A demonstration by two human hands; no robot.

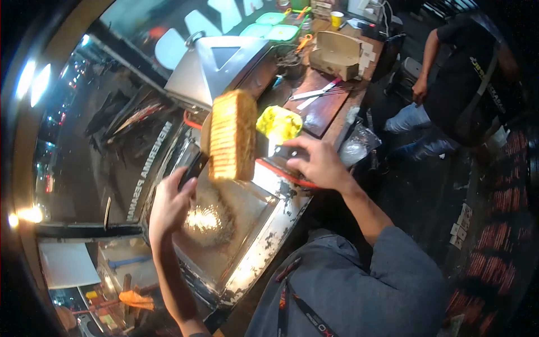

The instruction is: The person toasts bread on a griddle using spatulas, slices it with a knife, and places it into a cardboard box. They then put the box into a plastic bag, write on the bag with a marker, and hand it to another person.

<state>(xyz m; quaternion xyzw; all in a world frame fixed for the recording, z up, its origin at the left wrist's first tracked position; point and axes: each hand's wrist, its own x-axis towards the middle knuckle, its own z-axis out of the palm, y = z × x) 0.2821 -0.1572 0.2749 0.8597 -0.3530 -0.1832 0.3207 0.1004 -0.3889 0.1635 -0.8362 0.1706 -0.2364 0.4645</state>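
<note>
A grill-marked block of toasted bread (231, 137) stands tall over the metal griddle (252, 224), between my two hands. My left hand (173, 202) is wrapped round the black handle (193, 163) of a tool at the bread's left side; its working end is hidden behind the bread. On the other side, my right hand (320, 162) grips a second black-handled tool (289, 151), rivets showing on its handle. Its end points toward the bread, just below a tub of yellow spread (279, 123).
Beyond the griddle sits a metal hood-like box (216, 64). A knife (317, 95) lies on a brown board (314, 115), near a cardboard box (336, 54). Green-lidded containers (275, 28) and a yellow cup (337, 19) stand farther back. A person (469, 73) is at the right.
</note>
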